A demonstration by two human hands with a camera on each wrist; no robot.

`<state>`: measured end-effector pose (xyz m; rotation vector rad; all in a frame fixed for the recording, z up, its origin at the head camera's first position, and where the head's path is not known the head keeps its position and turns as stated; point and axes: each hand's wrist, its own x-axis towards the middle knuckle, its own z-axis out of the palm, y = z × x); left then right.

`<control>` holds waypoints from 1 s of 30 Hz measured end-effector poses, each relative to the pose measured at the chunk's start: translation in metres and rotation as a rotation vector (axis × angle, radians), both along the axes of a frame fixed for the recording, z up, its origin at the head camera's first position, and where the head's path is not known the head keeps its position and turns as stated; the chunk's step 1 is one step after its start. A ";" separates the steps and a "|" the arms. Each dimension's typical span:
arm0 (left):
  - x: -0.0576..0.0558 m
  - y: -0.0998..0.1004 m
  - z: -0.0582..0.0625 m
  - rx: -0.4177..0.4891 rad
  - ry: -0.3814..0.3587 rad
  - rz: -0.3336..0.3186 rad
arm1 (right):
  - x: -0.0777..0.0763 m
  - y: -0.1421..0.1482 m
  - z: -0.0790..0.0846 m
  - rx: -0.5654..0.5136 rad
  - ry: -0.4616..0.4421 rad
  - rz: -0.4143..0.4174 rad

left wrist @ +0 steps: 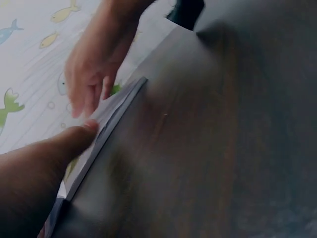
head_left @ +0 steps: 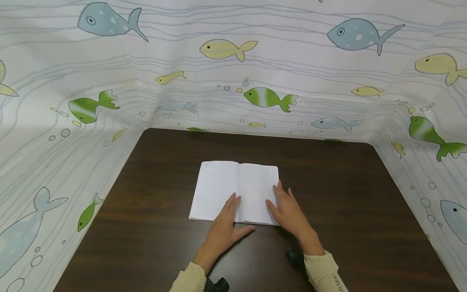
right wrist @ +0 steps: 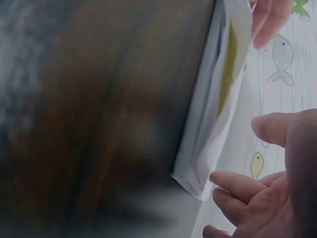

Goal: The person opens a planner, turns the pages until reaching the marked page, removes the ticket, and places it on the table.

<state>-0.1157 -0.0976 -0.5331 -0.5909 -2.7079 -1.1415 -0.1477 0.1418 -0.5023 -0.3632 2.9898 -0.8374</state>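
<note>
An open notebook with blank lined pages lies flat on the dark wooden table. My left hand reaches over its lower edge by the spine, fingers extended and thumb pointing right, outside the page. At the right page's outer edge is my right hand, fingers spread, with the thumb over the paper. The right wrist view shows the notebook's page edges from the side, the right fingertips right at its corner. In the left wrist view the left thumb overlaps the notebook's near edge. Neither hand curls around anything.
The brown tabletop extends on every side of the notebook. A white fish-patterned sheet rises around the table's back and sides. Dark wrist-worn devices sit under both forearms, below light beige sleeves.
</note>
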 end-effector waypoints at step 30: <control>-0.008 -0.005 0.004 0.099 0.432 0.162 | -0.002 0.000 -0.004 -0.292 -0.197 -0.067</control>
